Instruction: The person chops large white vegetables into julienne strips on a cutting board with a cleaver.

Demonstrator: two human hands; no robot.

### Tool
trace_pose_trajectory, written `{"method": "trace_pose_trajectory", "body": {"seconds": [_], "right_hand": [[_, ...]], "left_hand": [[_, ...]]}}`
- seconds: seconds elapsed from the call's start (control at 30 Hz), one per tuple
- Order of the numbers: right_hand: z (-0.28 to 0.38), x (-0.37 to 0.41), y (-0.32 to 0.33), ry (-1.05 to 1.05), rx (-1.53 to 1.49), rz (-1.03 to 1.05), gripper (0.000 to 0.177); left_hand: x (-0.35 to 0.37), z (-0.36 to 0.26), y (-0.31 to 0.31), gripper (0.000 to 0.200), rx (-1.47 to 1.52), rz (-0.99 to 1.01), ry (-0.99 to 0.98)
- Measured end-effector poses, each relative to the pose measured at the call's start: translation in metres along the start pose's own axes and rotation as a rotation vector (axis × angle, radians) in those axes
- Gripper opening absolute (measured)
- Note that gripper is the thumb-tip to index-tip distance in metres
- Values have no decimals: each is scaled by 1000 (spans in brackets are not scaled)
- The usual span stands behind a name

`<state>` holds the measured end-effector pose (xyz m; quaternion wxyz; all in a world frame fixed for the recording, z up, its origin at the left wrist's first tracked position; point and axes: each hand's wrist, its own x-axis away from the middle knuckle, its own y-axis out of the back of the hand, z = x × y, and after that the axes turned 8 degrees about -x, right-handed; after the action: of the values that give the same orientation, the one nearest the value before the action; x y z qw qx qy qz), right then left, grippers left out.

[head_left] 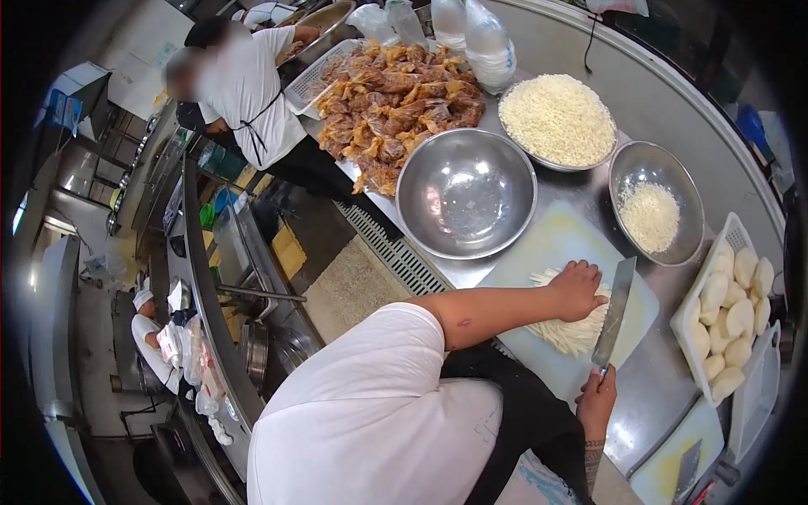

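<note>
You look to be partway through a chopping step, judging by the bundle of pale vegetable strips [566, 338] lying on the cutting board [539, 244] with a broad-bladed kitchen knife [616, 307] at its three o'clock edge. Take that bundle as the centre of your clock. Your left hand [576, 290] comes down on the strips from above, fingers bent over them; whether they are clenched around any strips or merely press from the top, you cannot tell from here. Your right hand [596, 396] sits at about five o'clock with its fingers wrapped around the knife's handle, the blade running up and away towards one o'clock; whether the edge meets the board does not show. On the steel desk [623, 433], a wide steel mixing bowl [467, 181] stands near eleven, a bowl heaped with finely chopped white bits [558, 118] at twelve, a deeper steel bowl [686, 202] with a smaller mound at one, and a white plastic basket [683, 324] of peeled white vegetables [741, 318] at three. The next stroke seems to call for a firm left hold, fingertips tucked clear of the blade, and short, even cuts across the strips, since a loose bundle could fan out.
</note>
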<state>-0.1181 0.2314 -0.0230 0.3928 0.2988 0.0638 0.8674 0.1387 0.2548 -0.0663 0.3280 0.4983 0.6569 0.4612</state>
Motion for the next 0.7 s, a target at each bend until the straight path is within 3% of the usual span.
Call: {"method": "trace_pose_trajectory", "body": {"seconds": [0.7], "right_hand": [[-17, -5, -2, 90, 129, -40, 23]], "left_hand": [[7, 2, -13, 63, -43, -15, -83]]}}
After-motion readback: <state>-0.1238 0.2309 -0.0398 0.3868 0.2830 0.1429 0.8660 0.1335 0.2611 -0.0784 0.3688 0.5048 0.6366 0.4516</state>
